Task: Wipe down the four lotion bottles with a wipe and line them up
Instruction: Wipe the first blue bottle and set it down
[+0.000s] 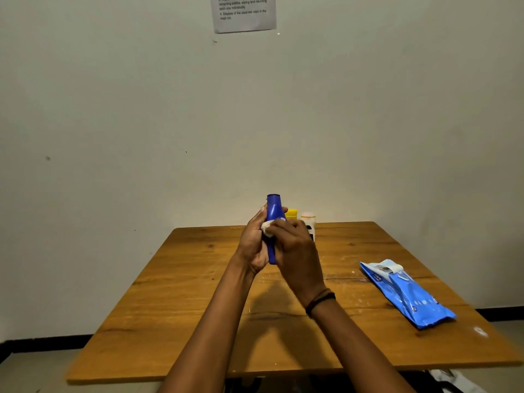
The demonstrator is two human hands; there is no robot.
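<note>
A dark blue lotion bottle [273,207] is held upright above the far middle of the wooden table [198,302]. My left hand [252,245] grips its lower body from the left. My right hand [295,248] presses a crumpled white wipe [267,228] against the bottle's middle. Behind my hands, near the far edge, stand a yellow bottle [292,214] and a white bottle with a dark label [308,219], both partly hidden by my right hand. No fourth bottle shows.
A blue pack of wet wipes [408,296] lies on the table's right side with its flap peeled up. A printed instruction sheet [243,12] hangs on the wall behind. The table's far edge meets the wall.
</note>
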